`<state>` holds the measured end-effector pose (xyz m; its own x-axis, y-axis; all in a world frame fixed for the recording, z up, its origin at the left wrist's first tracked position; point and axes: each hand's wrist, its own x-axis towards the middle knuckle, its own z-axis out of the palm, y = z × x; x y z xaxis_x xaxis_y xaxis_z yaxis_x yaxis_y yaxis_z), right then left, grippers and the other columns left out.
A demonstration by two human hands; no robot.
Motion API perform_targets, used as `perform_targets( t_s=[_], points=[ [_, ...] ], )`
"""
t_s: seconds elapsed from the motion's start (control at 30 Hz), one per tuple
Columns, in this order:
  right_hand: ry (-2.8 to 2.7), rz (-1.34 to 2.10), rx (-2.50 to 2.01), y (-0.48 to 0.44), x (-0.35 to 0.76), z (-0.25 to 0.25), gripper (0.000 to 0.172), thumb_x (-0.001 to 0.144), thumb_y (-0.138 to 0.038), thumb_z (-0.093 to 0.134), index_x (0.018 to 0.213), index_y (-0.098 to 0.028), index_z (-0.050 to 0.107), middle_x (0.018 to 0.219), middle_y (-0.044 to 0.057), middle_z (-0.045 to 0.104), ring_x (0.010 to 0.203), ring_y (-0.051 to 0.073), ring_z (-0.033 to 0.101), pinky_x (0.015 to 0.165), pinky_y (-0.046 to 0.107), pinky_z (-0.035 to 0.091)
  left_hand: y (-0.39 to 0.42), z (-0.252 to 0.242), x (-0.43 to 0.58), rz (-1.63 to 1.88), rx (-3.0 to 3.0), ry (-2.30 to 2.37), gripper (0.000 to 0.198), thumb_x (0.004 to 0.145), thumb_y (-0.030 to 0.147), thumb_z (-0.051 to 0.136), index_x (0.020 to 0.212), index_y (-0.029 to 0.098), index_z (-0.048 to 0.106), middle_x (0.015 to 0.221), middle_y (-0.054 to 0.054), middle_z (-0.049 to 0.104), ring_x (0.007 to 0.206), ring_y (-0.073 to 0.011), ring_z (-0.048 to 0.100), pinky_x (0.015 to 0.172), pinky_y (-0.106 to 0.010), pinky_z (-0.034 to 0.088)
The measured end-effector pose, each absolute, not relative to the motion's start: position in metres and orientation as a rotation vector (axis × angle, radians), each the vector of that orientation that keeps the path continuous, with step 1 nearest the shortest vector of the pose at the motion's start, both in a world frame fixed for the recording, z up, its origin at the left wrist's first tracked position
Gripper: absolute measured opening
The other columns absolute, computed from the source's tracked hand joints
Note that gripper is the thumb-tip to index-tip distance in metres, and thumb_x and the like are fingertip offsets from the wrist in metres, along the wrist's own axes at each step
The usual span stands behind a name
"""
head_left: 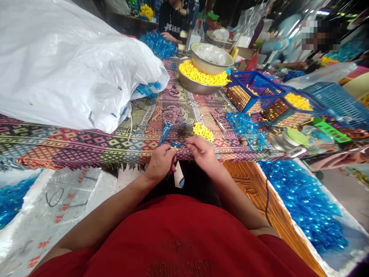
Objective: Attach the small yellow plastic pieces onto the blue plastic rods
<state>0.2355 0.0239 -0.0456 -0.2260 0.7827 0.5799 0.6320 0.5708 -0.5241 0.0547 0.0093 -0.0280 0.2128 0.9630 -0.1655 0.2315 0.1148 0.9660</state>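
Note:
At the table's front edge my left hand (160,162) is closed around a small translucent blue plastic piece with a yellow part (174,146). Just right of it, my right hand (203,152) is pinched, thumb against fingers; whatever it may hold is too small to make out. The two hands are close together but apart. Beyond them lie a heap of tiny dark parts (182,130) and a small pile of yellow plastic pieces (203,132). A long blue plastic piece (165,133) rests on the cloth past my left hand.
A large white sack (77,65) covers the left side. Farther back stands a metal bowl (198,87) of yellow pieces. Blue baskets (253,90), loose blue pieces (248,127) and a thin pointed tool (219,123) lie rightward. A person in black (170,23) sits opposite.

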Motion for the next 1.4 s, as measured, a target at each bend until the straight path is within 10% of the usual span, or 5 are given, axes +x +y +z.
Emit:
perform_targets(
  t_s=[0.4,0.87,1.4],
  points=[
    [-2.263,-0.055,-1.856,0.075,0.26,-0.049,0.028,0.09,-0.021,0.044,0.08,-0.015,0.069,0.083,0.01,0.063,0.075,0.018,0.056,0.068,0.027,0.04,0.019,-0.033,0.037,0.93,1.264,1.192,0.022,0.083,0.033,0.046,0.067,0.018,0.049,0.039,0.003,0.052,0.031,-0.0119,0.05,0.032,-0.018,0.035],
    [-2.356,-0.127,-1.711,0.078,0.234,-0.049,0.023,0.089,-0.024,0.048,0.082,-0.015,0.068,0.086,0.011,0.063,0.082,0.021,0.057,0.069,0.03,0.042,0.018,-0.029,0.036,0.925,1.252,1.207,0.021,0.082,0.032,0.047,0.067,0.018,0.049,0.039,0.004,0.052,0.032,-0.0118,0.051,0.032,-0.018,0.036],
    [-1.082,1.299,-1.098,0.042,0.223,-0.036,0.031,0.056,-0.034,0.082,0.072,-0.017,0.062,0.055,-0.003,0.062,0.047,0.009,0.057,0.042,0.018,0.04,0.019,-0.022,0.05,0.86,1.344,1.231,0.022,0.083,0.031,0.044,0.065,0.018,0.049,0.039,0.004,0.051,0.032,-0.0105,0.049,0.035,-0.018,0.033]
  ],
)
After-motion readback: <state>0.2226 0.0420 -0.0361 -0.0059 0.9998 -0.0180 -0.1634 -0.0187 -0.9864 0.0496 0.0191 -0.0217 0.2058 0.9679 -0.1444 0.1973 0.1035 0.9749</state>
